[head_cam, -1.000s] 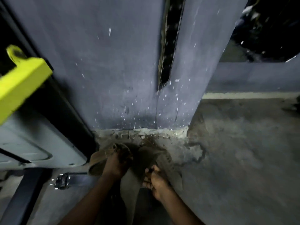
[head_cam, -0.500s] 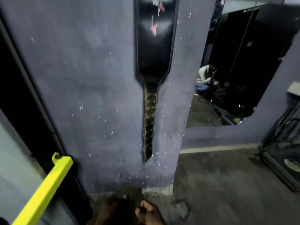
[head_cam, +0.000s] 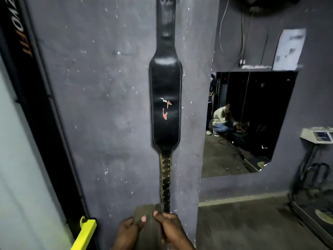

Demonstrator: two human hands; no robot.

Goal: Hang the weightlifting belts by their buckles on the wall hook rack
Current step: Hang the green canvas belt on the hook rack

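Brown belt (head_cam: 146,226) is pinched at nine o'clock by left hand (head_cam: 126,232), three o'clock by right hand (head_cam: 172,230) (thumbs on top); black belt (head_cam: 165,105) hangs at twelve o'clock.

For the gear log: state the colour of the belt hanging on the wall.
The hanging belt is black with a small red-and-white mark; head view.

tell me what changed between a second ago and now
The brown belt came up off the floor at the foot of the wall and is now held in front of the lower end of the black belt. The left hand and right hand rose with it and kept their grip; nothing was let go. The black belt stayed hanging on the wall.
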